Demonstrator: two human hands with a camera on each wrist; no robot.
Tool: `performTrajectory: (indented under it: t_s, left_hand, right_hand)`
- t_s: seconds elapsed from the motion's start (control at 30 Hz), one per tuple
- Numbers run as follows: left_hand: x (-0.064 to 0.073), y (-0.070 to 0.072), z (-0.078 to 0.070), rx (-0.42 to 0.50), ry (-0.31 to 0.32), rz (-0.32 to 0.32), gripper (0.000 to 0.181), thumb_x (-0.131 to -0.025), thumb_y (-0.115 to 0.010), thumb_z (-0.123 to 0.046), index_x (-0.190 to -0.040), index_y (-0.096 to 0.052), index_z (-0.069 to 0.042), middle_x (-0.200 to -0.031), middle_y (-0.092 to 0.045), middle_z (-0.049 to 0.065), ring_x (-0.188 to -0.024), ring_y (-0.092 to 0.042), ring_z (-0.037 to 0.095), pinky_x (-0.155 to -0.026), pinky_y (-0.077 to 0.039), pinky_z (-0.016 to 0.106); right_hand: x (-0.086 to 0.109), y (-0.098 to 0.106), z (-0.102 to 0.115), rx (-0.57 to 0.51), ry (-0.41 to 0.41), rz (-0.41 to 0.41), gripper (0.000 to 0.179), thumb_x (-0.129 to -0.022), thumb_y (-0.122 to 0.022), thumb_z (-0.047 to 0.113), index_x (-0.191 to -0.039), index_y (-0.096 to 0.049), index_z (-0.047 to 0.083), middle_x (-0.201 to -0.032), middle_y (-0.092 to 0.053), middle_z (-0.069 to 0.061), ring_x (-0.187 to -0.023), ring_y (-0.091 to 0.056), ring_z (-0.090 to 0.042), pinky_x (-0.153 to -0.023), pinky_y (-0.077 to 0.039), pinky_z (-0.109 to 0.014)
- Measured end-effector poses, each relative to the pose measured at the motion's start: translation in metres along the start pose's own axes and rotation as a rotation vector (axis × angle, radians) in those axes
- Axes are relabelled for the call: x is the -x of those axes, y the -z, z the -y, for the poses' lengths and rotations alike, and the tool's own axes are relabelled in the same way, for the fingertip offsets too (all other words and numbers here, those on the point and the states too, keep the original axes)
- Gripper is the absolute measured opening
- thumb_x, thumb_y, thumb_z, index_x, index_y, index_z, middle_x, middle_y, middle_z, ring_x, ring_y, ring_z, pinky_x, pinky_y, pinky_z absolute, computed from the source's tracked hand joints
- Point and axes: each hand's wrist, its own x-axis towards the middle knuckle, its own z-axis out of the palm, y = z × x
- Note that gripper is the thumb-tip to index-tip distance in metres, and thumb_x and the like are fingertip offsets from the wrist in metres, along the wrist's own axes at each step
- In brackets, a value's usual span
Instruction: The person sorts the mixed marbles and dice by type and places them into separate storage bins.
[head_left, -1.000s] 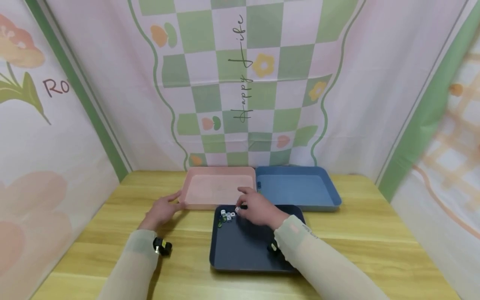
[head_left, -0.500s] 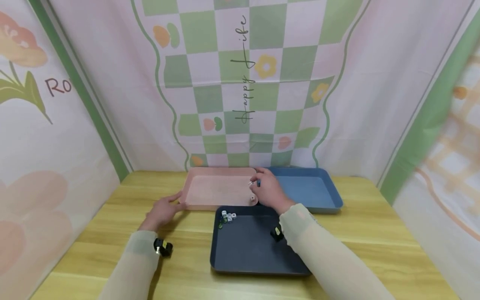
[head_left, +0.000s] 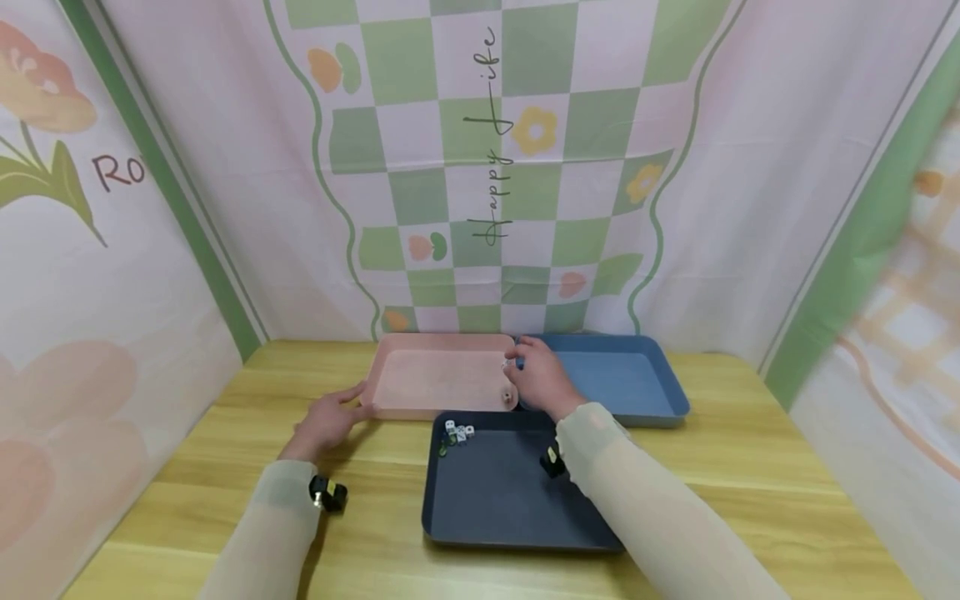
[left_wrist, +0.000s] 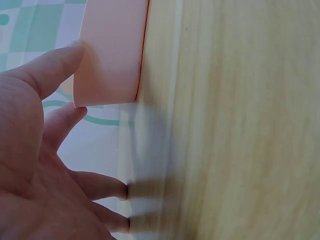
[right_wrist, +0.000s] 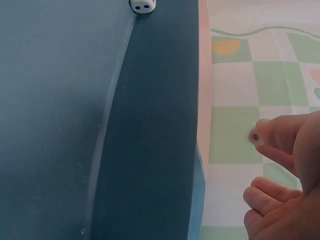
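My right hand (head_left: 543, 379) is over the seam between the pink tray (head_left: 442, 342) and the blue tray (head_left: 626, 408). Its thumb and fingertips pinch a small white die (right_wrist: 254, 136) with a red dot, over the pink tray's right end. Another die (head_left: 507, 396) lies in that tray's front right corner. My left hand (head_left: 326, 425) is at the pink tray's left front corner. Its thumb and index fingertips touch the rim, while two other fingertips rest on the table, fingers spread. Several white dice (head_left: 460, 432) sit in the dark tray's back left corner.
The dark tray (head_left: 525, 537) stands in front of the two others, partly under my right forearm. Small green pieces (head_left: 443, 450) lie beside the dice in it. A patterned curtain (head_left: 457, 208) hangs behind the wooden table (head_left: 375, 517).
My right hand has moved from the dice in the dark tray back to the pink tray's right end, carrying a die. My left hand stays at the pink tray's corner.
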Motion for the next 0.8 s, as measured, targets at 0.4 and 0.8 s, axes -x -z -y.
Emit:
performTrajectory:
  t_s: [0.4,0.8]
  left_hand:
    - [-0.0015,-0.0002,0.0024,-0.007,-0.006,-0.002,0.074,-0.091,-0.057,-0.066,-0.154,-0.039,-0.032,-0.157,-0.030,0.021,-0.142,-0.017,0.053,-0.091,0.010,0.085]
    - [-0.0011,0.0001,0.0021,-0.014,-0.004,-0.003,0.072,-0.091,-0.057,-0.065,-0.153,-0.039,-0.033,-0.157,-0.030,0.022,-0.142,-0.015,0.055,-0.091,0.009,0.085]
  right_hand:
    - [-0.0005,-0.0016,-0.0037,0.002,-0.006,-0.013,0.031,-0.104,-0.056,0.022,-0.130,-0.063,0.006,-0.158,-0.029,-0.017,-0.136,-0.041,-0.038,-0.101,-0.044,-0.053]
    - [0.0068,-0.0051,-0.0001,-0.018,-0.001,-0.010,0.033,-0.102,-0.058,0.024,-0.128,-0.064,0.006,-0.158,-0.030,-0.016,-0.135,-0.041,-0.038,-0.094,-0.047,-0.052]
